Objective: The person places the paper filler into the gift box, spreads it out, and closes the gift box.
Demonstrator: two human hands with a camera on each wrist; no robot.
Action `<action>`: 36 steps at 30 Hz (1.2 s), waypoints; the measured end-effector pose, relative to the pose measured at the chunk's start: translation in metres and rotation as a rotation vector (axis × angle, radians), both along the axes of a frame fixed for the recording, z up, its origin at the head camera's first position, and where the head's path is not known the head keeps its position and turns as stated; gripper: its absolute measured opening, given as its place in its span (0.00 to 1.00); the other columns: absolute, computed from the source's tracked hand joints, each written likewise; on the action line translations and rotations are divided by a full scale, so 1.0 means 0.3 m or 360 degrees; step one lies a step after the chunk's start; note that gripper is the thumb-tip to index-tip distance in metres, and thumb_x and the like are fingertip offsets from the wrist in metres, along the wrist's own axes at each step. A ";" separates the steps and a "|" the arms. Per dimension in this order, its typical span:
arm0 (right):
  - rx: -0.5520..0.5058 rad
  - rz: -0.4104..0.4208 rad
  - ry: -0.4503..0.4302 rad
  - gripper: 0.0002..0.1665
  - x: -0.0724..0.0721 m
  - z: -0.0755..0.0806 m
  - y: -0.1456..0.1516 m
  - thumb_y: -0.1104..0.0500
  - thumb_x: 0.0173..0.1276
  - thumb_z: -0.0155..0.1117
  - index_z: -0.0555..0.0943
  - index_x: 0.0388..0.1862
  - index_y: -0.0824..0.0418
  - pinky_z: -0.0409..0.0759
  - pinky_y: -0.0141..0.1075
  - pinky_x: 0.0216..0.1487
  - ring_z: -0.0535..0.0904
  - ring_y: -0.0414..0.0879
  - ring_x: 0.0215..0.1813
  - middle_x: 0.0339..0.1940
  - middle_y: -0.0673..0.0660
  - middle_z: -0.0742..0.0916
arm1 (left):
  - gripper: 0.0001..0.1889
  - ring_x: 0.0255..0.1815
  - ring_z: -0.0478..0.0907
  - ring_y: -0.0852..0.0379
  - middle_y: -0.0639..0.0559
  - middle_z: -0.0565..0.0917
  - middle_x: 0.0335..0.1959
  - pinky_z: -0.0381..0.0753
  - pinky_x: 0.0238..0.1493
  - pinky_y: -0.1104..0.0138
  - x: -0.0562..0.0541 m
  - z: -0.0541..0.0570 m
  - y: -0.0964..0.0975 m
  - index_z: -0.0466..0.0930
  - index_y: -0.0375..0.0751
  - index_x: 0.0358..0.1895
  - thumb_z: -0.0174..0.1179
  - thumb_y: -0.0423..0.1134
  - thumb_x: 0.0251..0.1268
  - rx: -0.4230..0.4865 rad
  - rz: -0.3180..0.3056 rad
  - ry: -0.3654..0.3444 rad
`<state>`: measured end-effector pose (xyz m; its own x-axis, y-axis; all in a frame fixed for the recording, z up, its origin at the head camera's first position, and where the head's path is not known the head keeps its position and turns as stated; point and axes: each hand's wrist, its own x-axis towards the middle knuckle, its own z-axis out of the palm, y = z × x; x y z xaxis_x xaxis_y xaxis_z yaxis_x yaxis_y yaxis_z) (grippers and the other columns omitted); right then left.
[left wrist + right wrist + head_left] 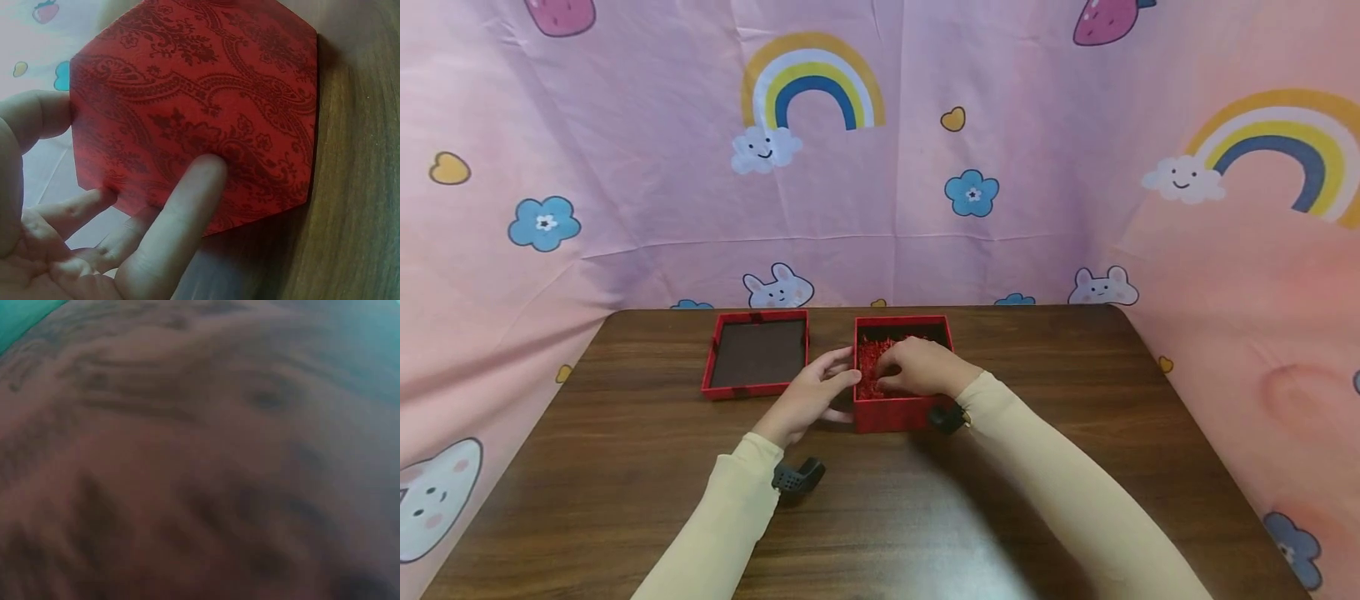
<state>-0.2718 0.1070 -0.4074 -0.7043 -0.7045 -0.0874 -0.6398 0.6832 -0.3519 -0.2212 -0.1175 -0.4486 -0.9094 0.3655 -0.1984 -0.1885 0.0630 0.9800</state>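
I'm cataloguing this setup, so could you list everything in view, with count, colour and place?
table: one, brown wood grain, across the lower half
open box: one, red, patterned, on the table's far middle
shredded filling: pieces uncountable, red, inside the box
shallow lid-like tray: one, red with dark inside, left of the box
backdrop cloth: at least one, pink and lilac, behind and beside the table
rainbows: two, multicoloured, printed on the cloth
other prints: many, mixed colours, across the cloth
wrist devices: two, black, one at each wrist
sleeves: two, cream, reaching in from below
left hand: one, bare, touching the box's left side
right hand: one, bare, in the box
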 end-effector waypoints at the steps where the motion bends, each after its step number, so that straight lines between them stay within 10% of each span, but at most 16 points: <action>1: -0.0030 0.0003 0.0025 0.09 0.002 0.009 0.009 0.53 0.74 0.69 0.91 0.47 0.52 0.83 0.42 0.58 0.86 0.41 0.49 0.44 0.46 0.91 | 0.35 0.76 0.66 0.36 0.36 0.64 0.77 0.89 0.47 0.48 0.001 0.000 0.000 0.56 0.47 0.82 0.59 0.46 0.79 -0.0002 0.0000 0.0002; 10: -0.0550 -0.0305 0.0197 0.11 0.025 0.110 0.173 0.60 0.75 0.66 0.88 0.52 0.59 0.86 0.44 0.49 0.85 0.45 0.46 0.48 0.53 0.89 | 0.35 0.76 0.65 0.35 0.36 0.62 0.78 0.89 0.46 0.49 -0.002 -0.005 -0.002 0.57 0.47 0.82 0.59 0.46 0.78 -0.0031 0.0021 0.0007; 18: -0.0961 -0.0655 -0.0442 0.37 0.042 0.043 0.376 0.50 0.76 0.67 0.67 0.78 0.57 0.75 0.60 0.69 0.71 0.61 0.75 0.75 0.65 0.74 | 0.35 0.76 0.65 0.36 0.37 0.61 0.79 0.89 0.48 0.50 -0.004 -0.014 -0.004 0.57 0.49 0.82 0.60 0.47 0.78 -0.0064 0.0024 0.0016; 27: -0.1497 -0.0735 -0.1097 0.46 0.099 -0.095 0.363 0.56 0.77 0.65 0.53 0.84 0.59 0.73 0.55 0.72 0.66 0.63 0.78 0.81 0.66 0.64 | 0.35 0.76 0.66 0.36 0.37 0.62 0.78 0.89 0.49 0.50 -0.014 -0.016 -0.010 0.58 0.49 0.81 0.61 0.47 0.77 -0.0047 0.0017 0.0026; 36: -0.1573 -0.0843 -0.1066 0.37 0.127 -0.130 0.329 0.53 0.79 0.62 0.62 0.82 0.54 0.81 0.50 0.65 0.71 0.61 0.74 0.79 0.62 0.69 | 0.35 0.75 0.67 0.36 0.39 0.65 0.78 0.88 0.49 0.49 -0.023 -0.025 -0.011 0.60 0.50 0.80 0.63 0.46 0.76 -0.0026 0.0016 0.0025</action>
